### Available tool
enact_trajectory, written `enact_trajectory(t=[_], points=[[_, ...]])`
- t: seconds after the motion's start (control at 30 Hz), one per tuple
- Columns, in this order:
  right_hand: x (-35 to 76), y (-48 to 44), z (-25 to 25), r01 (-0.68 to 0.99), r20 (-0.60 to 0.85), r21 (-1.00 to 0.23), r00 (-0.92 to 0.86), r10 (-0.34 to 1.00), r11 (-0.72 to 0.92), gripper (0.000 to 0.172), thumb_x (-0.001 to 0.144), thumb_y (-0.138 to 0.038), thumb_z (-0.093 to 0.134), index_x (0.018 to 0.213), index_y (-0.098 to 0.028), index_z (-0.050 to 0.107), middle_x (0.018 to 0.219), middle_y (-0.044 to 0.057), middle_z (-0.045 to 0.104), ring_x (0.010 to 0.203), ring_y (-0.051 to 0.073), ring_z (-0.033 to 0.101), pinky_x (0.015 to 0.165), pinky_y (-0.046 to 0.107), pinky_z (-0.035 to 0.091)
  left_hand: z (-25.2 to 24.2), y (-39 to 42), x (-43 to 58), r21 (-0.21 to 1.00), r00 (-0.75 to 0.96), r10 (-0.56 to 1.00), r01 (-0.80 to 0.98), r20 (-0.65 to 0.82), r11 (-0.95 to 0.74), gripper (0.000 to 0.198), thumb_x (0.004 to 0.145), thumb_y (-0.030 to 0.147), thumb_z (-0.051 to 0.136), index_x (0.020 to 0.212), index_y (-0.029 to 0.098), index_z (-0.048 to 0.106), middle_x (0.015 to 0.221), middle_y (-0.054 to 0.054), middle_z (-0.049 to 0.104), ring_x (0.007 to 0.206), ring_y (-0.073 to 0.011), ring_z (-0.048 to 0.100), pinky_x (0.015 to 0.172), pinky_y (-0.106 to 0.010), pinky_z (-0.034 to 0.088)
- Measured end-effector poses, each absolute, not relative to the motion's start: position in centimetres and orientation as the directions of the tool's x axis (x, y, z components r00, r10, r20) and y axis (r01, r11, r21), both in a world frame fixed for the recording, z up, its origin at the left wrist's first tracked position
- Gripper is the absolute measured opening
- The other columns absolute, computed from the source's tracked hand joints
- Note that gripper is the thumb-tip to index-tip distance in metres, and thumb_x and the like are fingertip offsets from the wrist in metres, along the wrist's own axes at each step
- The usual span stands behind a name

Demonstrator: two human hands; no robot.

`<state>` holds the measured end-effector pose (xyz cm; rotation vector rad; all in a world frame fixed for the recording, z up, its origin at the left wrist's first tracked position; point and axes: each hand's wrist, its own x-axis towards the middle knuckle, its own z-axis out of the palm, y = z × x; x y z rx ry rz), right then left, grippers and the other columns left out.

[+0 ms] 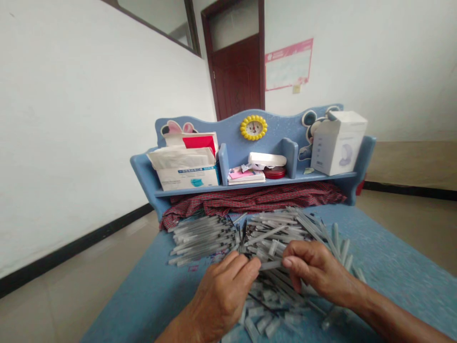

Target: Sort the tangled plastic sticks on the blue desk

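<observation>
A large heap of thin grey-white plastic tubes lies on a blue desk. To its left, a neater stack of the same tubes lies side by side. My left hand and my right hand meet over the near part of the heap. Both pinch one tube held level between them, the left at one end, the right at the other. Short tube caps are scattered under my wrists.
A red checked cloth lies at the back of the desk under a blue shelf. The shelf holds a box of masks, papers, a red tin and a white carton. A small yellow clock is fixed above. A dark door stands behind.
</observation>
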<state>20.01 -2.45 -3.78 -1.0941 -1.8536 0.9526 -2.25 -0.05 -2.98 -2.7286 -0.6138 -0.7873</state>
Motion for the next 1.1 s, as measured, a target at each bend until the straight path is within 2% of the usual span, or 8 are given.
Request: enact_trajectory(t=[0.33,0.5,0.57,0.7,0.8,0.97,1.07,1.1], points=[[20.47,-2.12,-3.76,0.350,0.253,-0.860,-0.339,0.906,0.371,0.023,0.082,-0.039,0.053,0.083,-0.016,0.052,0.058,-0.003,0.051,0.050,0.008,0.041,0.047,0.019,0.030,-3.32,-0.07,-2.35,-0.136,0.763,0.342,0.485,0.548,-0.864,0.021,0.084,0.009,0.042,0.103,0.013,0.051,0.073,-0.004,0.057,0.067,-0.0152,0.054,0.059,-0.026,0.047],[20.44,-2.17,-3.45,0.479,0.306,-0.768,-0.309,0.901,0.425,0.040,0.089,-0.040,0.038,0.058,-0.016,0.049,0.048,-0.003,0.045,0.046,0.007,0.039,0.047,0.020,0.029,-3.29,-0.18,-2.19,-0.158,0.755,0.318,0.482,0.574,-0.862,0.022,0.084,0.010,0.044,0.105,0.012,0.050,0.073,-0.004,0.057,0.068,-0.0156,0.054,0.062,-0.027,0.049],[20.36,-2.25,-3.49,0.479,0.280,-0.777,-0.320,0.905,0.409,0.039,0.089,-0.037,0.039,0.057,-0.016,0.047,0.048,-0.002,0.048,0.046,0.007,0.040,0.048,0.020,0.030,-3.30,-0.20,-2.17,-0.153,0.756,0.323,0.483,0.570,-0.862,0.022,0.084,0.010,0.043,0.104,0.012,0.051,0.072,-0.003,0.057,0.067,-0.0152,0.054,0.063,-0.028,0.049],[20.35,-2.23,-3.81,0.312,0.233,-0.884,-0.349,0.908,0.347,0.018,0.085,-0.035,0.048,0.086,-0.017,0.050,0.059,-0.003,0.054,0.052,0.008,0.045,0.049,0.019,0.033,-3.46,-0.04,-2.23,-0.133,0.757,0.345,0.490,0.554,-0.861,0.023,0.083,0.008,0.043,0.104,0.013,0.051,0.073,-0.003,0.058,0.069,-0.0150,0.055,0.066,-0.028,0.050],[20.39,-2.08,-3.92,0.314,0.244,-0.886,-0.312,0.918,0.342,0.028,0.083,-0.040,0.051,0.100,-0.018,0.049,0.056,-0.005,0.051,0.050,0.009,0.043,0.046,0.019,0.031,-3.53,0.03,-2.25,-0.134,0.751,0.341,0.491,0.566,-0.861,0.022,0.083,0.009,0.044,0.104,0.012,0.051,0.075,-0.004,0.058,0.069,-0.0157,0.056,0.065,-0.028,0.050],[20.14,-2.04,-3.86,0.375,0.224,-0.866,-0.298,0.928,0.330,0.035,0.088,-0.040,0.040,0.063,-0.016,0.048,0.050,-0.001,0.052,0.047,0.009,0.046,0.049,0.021,0.035,-3.55,-0.04,-2.14,-0.133,0.751,0.335,0.486,0.568,-0.864,0.021,0.083,0.010,0.044,0.104,0.012,0.051,0.073,-0.003,0.058,0.067,-0.0160,0.055,0.060,-0.028,0.049],[20.03,-2.04,-3.96,0.212,0.207,-0.935,-0.328,0.922,0.286,0.021,0.084,-0.038,0.049,0.084,-0.017,0.049,0.058,-0.002,0.055,0.051,0.009,0.048,0.049,0.020,0.036,-3.57,-0.01,-2.09,-0.124,0.750,0.348,0.493,0.563,-0.861,0.020,0.084,0.010,0.044,0.103,0.012,0.052,0.074,-0.003,0.059,0.067,-0.0162,0.056,0.059,-0.028,0.049],[20.04,-2.00,-4.01,0.173,0.206,-0.946,-0.330,0.921,0.274,0.025,0.082,-0.038,0.053,0.094,-0.017,0.047,0.059,-0.003,0.054,0.052,0.009,0.047,0.048,0.019,0.035,-3.57,0.00,-2.07,-0.123,0.745,0.349,0.496,0.569,-0.859,0.020,0.084,0.011,0.044,0.102,0.013,0.052,0.074,-0.003,0.059,0.068,-0.0163,0.056,0.059,-0.028,0.049]])
